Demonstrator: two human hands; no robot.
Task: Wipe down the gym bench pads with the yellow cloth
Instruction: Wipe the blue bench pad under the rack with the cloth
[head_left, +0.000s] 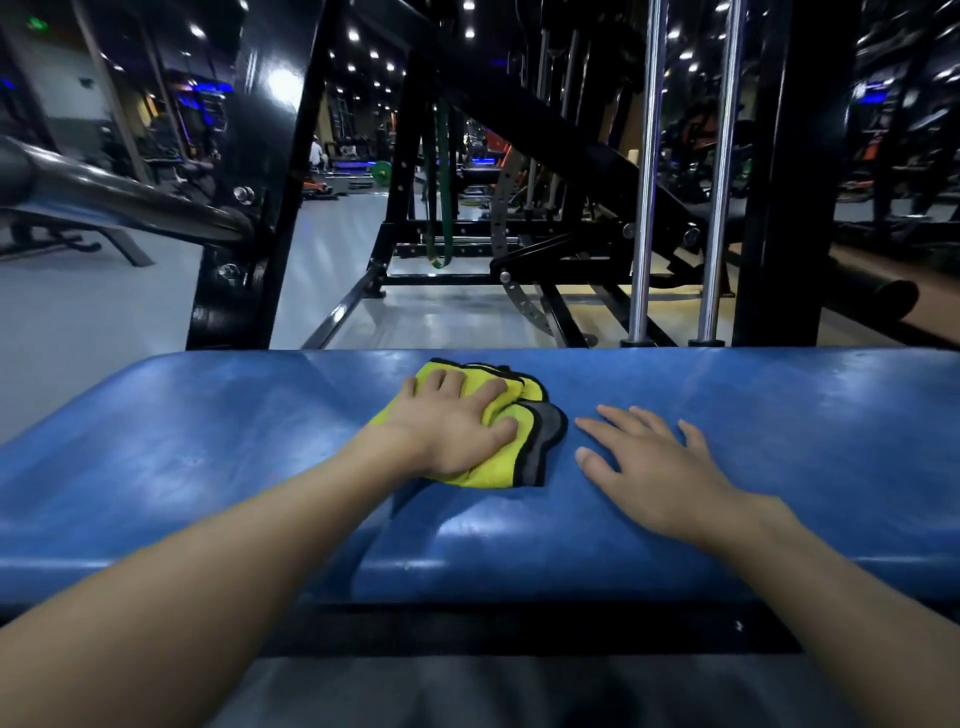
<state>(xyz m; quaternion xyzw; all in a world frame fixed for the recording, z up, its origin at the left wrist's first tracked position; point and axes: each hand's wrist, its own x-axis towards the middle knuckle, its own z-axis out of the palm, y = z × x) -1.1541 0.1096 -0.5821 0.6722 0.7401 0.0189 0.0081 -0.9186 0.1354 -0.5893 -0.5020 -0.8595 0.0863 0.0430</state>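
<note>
The yellow cloth (491, 470), grey-backed and folded, lies near the middle of the one blue bench pad (208, 457), partly hidden under the left hand (457, 426), whose bent fingers and thumb bunch and hold it. The right hand (654, 467) rests flat just beside it on the pad, fingers spread and holding nothing. Behind the pad stand two chrome rods (647, 182), a black frame (270, 171) and one hanging green band (441, 182); the pad is cut off at both sides, and the gym beyond is dim and blurred.
</note>
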